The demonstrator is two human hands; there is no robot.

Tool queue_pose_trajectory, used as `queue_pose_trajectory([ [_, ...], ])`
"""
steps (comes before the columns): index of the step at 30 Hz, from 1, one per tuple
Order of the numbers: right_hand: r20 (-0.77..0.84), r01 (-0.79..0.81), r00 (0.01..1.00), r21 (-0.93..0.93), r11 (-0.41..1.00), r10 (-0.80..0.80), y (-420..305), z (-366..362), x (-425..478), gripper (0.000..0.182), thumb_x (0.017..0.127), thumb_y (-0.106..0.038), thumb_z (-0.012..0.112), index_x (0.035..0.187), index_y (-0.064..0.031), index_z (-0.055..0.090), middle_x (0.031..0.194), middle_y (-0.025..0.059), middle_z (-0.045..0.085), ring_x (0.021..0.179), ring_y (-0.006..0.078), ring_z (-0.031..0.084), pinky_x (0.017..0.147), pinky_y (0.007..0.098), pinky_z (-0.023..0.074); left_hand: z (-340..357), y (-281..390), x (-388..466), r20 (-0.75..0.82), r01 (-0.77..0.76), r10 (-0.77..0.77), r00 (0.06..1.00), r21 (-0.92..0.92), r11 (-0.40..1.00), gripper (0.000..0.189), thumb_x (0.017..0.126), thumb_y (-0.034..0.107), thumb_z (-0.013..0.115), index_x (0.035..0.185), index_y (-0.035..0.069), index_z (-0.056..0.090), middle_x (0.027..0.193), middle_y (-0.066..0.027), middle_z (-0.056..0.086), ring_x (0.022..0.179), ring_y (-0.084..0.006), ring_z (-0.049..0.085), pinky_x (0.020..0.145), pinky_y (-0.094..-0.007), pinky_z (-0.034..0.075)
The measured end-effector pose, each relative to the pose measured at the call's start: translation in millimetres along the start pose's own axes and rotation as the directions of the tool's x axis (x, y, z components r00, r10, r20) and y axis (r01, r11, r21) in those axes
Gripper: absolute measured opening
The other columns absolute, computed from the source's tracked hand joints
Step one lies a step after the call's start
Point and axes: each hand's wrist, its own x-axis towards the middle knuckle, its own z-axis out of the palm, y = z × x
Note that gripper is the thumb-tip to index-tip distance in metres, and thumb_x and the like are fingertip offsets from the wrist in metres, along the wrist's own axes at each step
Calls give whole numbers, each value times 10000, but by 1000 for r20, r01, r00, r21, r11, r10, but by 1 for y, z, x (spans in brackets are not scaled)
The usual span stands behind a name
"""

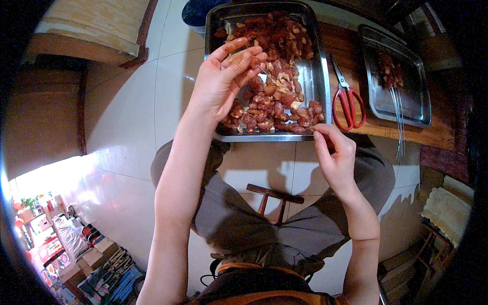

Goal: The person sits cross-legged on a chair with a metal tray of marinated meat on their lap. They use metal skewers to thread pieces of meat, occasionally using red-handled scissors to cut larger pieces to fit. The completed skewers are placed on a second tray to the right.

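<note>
My left hand (228,72) is raised over a deep metal tray (324,87), its thumb and fingers pinched on what looks like a small reddish piece of meat, mostly hidden by the fingers. Against those fingertips lies the end of a thin metal skewer (268,74), which slants down to the right over the meat. Marinated meat chunks (267,114) cover much of the tray, darker at the far end. At the tray's near right corner, my right hand (337,152) pinches thumb and forefinger together, apparently on the skewer's other end; that grip is partly hidden.
Red-handled scissors (349,103) lie on the wooden table (381,127) right of the tray. Beyond them, a second metal tray (415,95) holds loaded skewers (396,110), their bare ends overhanging its near rim. A dark bucket (194,17) stands behind the large tray's left corner.
</note>
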Motion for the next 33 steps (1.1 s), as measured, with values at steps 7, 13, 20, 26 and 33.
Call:
queue_pose_trajectory([
  [7, 0, 8, 1000, -18, 1000, -8, 0, 0, 1, 97, 847, -2, 610, 934, 32, 635, 769, 151, 655, 655, 234, 663, 607, 308, 499, -2, -3, 0, -22, -34, 36, 999, 94, 995, 441, 889, 57, 636, 1287, -22, 463, 1164, -168, 620, 1068, -265, 629, 921, -355, 542],
  [13, 3, 28, 1000, 6, 1000, -28, 7, 3, 1, 92, 852, -3, 607, 934, 28, 637, 755, 141, 651, 637, 225, 655, 594, 304, 494, 4, -1, -6, 70, 79, -85, 994, 77, 994, 443, 888, 74, 645, 1290, -11, 480, 1098, -126, 656, 1035, -220, 646, 829, -271, 555],
  [20, -31, 19, 999, 27, 999, -19, 3, 6, 1, 91, 856, -6, 609, 935, 23, 642, 765, 139, 657, 649, 196, 656, 604, 285, 491, 26, -26, -18, 98, 82, -85, 992, 34, 996, 595, 912, 202, 639, 1392, 35, 331, 1190, -173, 610, 1099, -260, 614, 907, -378, 540],
  [26, -376, 47, 912, -301, 952, -164, 28, -34, 25, 97, 858, -50, 617, 935, -5, 654, 839, 138, 676, 723, 273, 661, 675, 355, 499, 37, -29, -21, 105, 139, -135, 985, -40, 989, 704, 932, 438, 539, 1432, 48, 235, 1366, -244, 455, 1231, -336, 508, 1030, -466, 441],
  [33, -488, -262, 740, -843, 469, -464, 79, -105, 63, 211, 844, -205, 656, 1042, -131, 654, 1045, 49, 640, 1026, 255, 548, 827, 429, 388, 43, -37, -22, 37, 185, -188, 981, 73, 980, 528, 992, 336, 483, 1389, 21, 333, 1253, -194, 571, 1072, -248, 620, 898, -335, 534],
])
